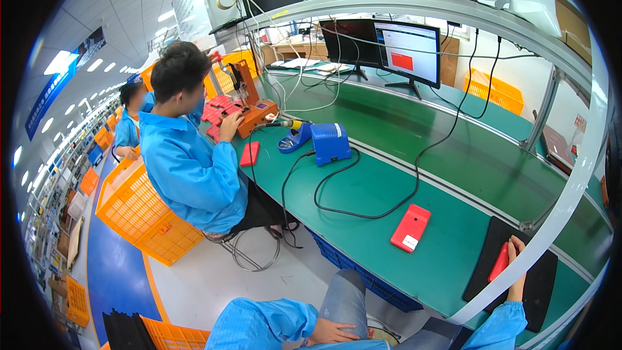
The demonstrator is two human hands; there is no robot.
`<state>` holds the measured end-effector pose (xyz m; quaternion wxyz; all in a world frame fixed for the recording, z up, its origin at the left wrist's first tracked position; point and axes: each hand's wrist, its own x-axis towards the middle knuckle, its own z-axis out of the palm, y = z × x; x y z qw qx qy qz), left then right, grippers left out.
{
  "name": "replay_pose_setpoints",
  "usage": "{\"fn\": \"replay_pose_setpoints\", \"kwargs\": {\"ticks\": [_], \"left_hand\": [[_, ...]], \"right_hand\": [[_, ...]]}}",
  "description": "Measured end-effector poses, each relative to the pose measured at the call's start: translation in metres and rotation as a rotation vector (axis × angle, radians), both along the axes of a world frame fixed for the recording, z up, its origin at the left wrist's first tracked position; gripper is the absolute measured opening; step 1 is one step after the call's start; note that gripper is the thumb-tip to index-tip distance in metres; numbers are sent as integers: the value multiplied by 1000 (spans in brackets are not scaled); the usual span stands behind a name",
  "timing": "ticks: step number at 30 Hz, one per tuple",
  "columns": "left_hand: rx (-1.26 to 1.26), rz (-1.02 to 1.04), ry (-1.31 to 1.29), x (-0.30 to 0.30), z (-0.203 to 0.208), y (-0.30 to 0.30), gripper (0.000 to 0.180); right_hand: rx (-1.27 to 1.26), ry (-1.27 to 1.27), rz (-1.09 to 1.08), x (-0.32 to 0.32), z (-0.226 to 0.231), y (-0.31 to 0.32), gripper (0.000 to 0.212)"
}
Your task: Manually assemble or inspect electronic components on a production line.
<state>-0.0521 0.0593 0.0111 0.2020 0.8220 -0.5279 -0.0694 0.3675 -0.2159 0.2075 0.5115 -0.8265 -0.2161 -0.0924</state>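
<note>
My right hand (515, 266) is wrapped round a small red plastic case (499, 262) over a black mat (479, 279) at the right end of the green bench. A pale curved strip (551, 220) passes in front and hides part of that hand and wrist. In my lap, my left hand (334, 332) lies flat on my thigh with its fingers stretched out and nothing in them. Another red case (410, 227), with a white label and a small dark window, lies on the bench to the left of the mat.
A blue soldering station (330, 144) with its iron stand (295, 137) and loose black cable occupies the bench. A co-worker (191, 149) in blue sits at an orange press (249, 100) near red cases (220, 110). Two monitors (408, 55) stand behind; orange crates (152, 214) stand left.
</note>
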Motion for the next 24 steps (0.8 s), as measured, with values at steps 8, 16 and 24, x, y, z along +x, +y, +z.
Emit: {"fn": "replay_pose_setpoints", "kwargs": {"ticks": [8, 16, 24], "left_hand": [[38, -7, 16, 3, 1, 2, 146], [3, -11, 124, 1, 11, -1, 140], [67, -34, 96, 8, 19, -1, 132]], "right_hand": [[8, 7, 21, 2, -1, 2, 29], [17, 8, 19, 1, -3, -1, 28], [26, 38, 24, 17, -19, -8, 28]]}}
